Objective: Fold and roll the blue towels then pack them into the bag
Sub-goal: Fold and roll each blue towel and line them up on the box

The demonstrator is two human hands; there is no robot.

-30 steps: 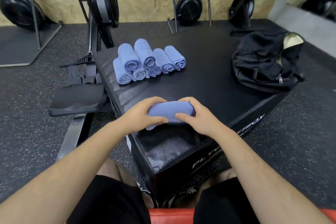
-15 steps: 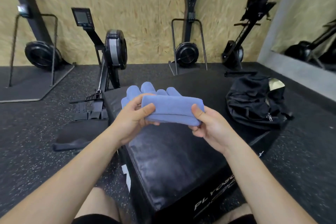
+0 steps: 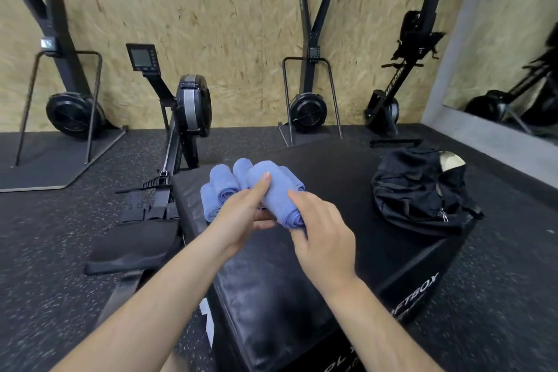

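A rolled blue towel (image 3: 276, 196) is lifted over the black padded box (image 3: 347, 238), its length pointing away from me. My left hand (image 3: 241, 214) holds it from the left, thumb lying along its top. My right hand (image 3: 323, 232) grips its near end from the right. Behind them a pile of several rolled blue towels (image 3: 220, 187) lies on the box's far left part, partly hidden by my hands. The black bag (image 3: 419, 190) sits on the box's right side with its top unzipped and a pale lining showing.
A rowing machine (image 3: 181, 118) stands just left of the box, its seat rail running toward me. More exercise machines line the wooden wall behind. A mirror is on the right wall. Speckled rubber floor surrounds the box.
The rolled towel rose off the box's near edge and has turned from crosswise to lengthwise, moving toward the towel pile. The camera tilted up.
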